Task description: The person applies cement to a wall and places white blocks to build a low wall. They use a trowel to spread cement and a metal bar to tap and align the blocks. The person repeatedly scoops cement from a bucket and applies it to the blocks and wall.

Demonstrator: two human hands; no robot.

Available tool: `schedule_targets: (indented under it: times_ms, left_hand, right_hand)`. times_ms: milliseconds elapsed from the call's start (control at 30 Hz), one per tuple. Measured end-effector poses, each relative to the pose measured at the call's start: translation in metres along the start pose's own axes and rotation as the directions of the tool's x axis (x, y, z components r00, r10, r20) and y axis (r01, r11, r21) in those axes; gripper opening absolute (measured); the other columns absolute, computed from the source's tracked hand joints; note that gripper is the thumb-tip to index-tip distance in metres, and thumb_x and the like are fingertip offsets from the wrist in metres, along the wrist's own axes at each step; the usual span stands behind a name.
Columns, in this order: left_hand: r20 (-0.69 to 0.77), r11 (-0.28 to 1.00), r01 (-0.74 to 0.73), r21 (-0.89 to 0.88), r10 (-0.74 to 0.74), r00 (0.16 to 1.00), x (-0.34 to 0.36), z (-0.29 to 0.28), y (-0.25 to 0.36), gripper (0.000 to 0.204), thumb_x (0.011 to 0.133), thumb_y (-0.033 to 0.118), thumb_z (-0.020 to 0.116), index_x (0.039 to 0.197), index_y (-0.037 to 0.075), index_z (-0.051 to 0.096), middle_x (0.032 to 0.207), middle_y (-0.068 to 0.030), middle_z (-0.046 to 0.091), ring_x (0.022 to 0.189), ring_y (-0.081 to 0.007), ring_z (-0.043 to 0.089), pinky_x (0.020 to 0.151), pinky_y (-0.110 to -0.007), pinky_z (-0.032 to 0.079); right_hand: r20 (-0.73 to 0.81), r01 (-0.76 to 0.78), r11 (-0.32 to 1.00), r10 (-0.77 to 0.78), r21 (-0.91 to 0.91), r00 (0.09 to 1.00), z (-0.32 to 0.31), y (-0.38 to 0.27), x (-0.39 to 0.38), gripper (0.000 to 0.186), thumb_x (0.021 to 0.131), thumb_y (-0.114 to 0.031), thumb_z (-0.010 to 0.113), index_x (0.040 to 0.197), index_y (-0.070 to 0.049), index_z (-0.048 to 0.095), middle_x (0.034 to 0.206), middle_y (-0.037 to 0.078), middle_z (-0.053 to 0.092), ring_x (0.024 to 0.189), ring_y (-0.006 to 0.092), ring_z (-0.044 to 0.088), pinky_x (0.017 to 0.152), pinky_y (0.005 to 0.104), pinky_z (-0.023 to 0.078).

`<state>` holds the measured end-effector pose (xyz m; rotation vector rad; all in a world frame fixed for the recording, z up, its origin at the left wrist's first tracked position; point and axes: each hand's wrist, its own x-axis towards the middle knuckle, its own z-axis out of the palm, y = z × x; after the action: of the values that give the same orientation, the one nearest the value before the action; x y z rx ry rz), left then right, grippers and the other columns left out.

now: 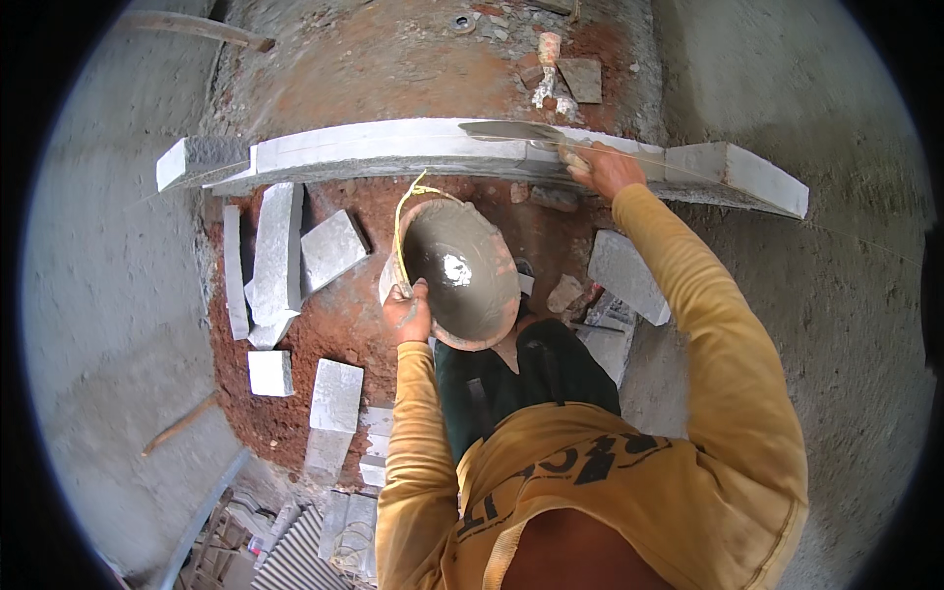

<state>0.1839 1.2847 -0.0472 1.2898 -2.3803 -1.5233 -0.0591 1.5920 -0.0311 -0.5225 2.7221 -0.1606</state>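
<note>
My left hand [407,313] is closed on the near-left rim of a round bucket [509,285], with a yellow cord [399,231] tied along its side. Wet grey mortar [457,261] with a shiny surface lies inside it. Farther off, my right hand [602,169] is closed at the top of a low wall of pale blocks [393,147]. It appears to grip a trowel, whose dark grey, pointed blade [511,130] lies flat along the wall top; the handle is mostly hidden by my fingers. A thin string runs along the wall, passing by this hand.
Loose pale blocks [277,251] lie on reddish soil to the left, and another block [629,275] leans at the right. Beyond the low wall stands a mortar-spattered object [548,74] beside a flat piece [580,81]. Plastered walls [128,275] rise on both sides.
</note>
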Motion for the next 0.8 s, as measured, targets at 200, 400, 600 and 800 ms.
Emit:
schedule_targets:
  times_ms: [200,400,600,800]
  left_hand:
    - [0.021,0.958,-0.005,0.288,-0.001,1.000,0.010,-0.019,0.018,0.039,0.078,0.031,0.071,0.089,-0.006,0.066,0.078,-0.0216,0.068,0.075,-0.0295,0.068,0.070,-0.039,0.051]
    - [0.096,0.901,-0.165,0.402,0.138,0.986,0.005,-0.010,0.066,0.036,0.079,0.034,0.070,0.086,-0.001,0.065,0.077,-0.0250,0.065,0.075,-0.0405,0.065,0.069,-0.045,0.050]
    - [0.155,0.937,-0.162,0.309,0.119,0.981,-0.001,-0.014,0.089,0.033,0.082,0.030,0.070,0.090,-0.001,0.066,0.074,-0.0225,0.065,0.069,-0.0352,0.065,0.067,-0.041,0.050]
    - [0.102,0.996,-0.092,-0.016,0.093,0.990,0.028,-0.028,0.059,0.028,0.084,0.019,0.069,0.087,-0.008,0.063,0.076,-0.0144,0.069,0.071,-0.0148,0.061,0.067,-0.033,0.049]
  right_hand:
    - [0.064,-0.008,0.995,0.002,0.095,0.998,-0.013,-0.021,-0.026,0.039,0.080,-0.040,0.063,0.112,-0.017,0.065,0.105,0.014,0.068,0.097,0.0315,0.065,0.084,0.0441,0.051]
    - [0.528,0.241,0.971,-0.205,0.001,0.824,0.019,-0.092,-0.042,0.039,0.080,-0.041,0.062,0.109,-0.016,0.067,0.109,0.017,0.066,0.098,0.0336,0.065,0.087,0.0438,0.050]
    - [0.534,0.085,0.976,-0.182,0.201,0.826,0.084,-0.125,-0.059,0.042,0.079,-0.039,0.063,0.101,-0.004,0.069,0.098,0.020,0.068,0.095,0.0346,0.065,0.083,0.0439,0.051]
    - [0.673,-0.373,0.666,-0.266,0.646,0.690,0.072,-0.091,-0.066,0.041,0.077,-0.034,0.070,0.106,-0.005,0.070,0.076,0.009,0.066,0.065,0.0173,0.062,0.060,0.0321,0.051]
